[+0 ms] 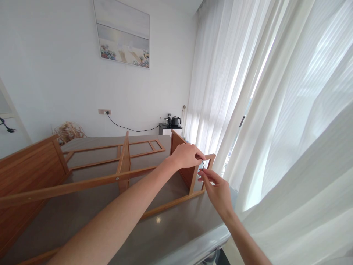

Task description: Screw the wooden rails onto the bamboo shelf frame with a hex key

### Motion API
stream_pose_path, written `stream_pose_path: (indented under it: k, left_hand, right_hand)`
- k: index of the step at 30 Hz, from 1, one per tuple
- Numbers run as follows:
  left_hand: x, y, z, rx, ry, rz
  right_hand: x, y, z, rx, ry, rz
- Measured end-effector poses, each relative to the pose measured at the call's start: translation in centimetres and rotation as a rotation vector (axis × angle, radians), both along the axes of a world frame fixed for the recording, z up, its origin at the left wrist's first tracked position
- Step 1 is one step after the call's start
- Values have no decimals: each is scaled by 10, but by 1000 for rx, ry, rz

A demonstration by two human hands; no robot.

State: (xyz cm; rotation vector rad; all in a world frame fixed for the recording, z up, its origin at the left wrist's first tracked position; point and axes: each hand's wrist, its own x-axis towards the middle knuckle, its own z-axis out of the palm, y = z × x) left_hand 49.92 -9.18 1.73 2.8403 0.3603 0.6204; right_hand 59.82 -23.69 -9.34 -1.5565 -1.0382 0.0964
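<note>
A small dark bent rod, which looks like a hex key, shows between my two hands. My left hand reaches across to the right and pinches its upper end. Just below, my right hand has thumb and fingertips closed on the lower end. Both hands are at the right end of a brown wooden shelf frame, which lies on its side. Close behind my hands stands a wooden shelf panel. My fingers partly cover the frame's end there, so the key's contact with the wood is hidden.
The frame lies on a grey-brown covered table. Two more upright panels, a middle panel and a left panel, join its rails. White curtains hang close on the right. A black kettle stands on a cabinet behind.
</note>
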Motion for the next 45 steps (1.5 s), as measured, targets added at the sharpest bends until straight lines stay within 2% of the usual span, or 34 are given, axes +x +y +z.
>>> stream_pose_path:
  k: [4, 12, 23, 26, 32, 35, 39, 45]
  left_hand:
    - [1, 1, -1, 9, -3, -6]
    - [0, 1, 0, 12, 5, -6]
    - [0, 1, 0, 29, 15, -5]
    - [-1, 0, 0, 23, 13, -4]
    - [-1, -2, 1, 25, 13, 7]
    - [-2, -2, 1, 24, 18, 24]
    - [-2, -4, 2, 15, 21, 28]
    - [-2, -4, 3, 17, 22, 27]
  right_hand:
    - [10, 1, -1, -51, -145, -112]
    - [20, -1, -2, -73, -221, -132]
    - [28, -8, 9, -121, -445, -163]
    - [24, -9, 12, -151, -357, -123]
    - [2, 3, 14, -88, 267, 230]
    - [-7, 8, 18, -36, 439, 315]
    - [-14, 10, 22, 23, 465, 332]
    - [-20, 7, 14, 8, 220, 227]
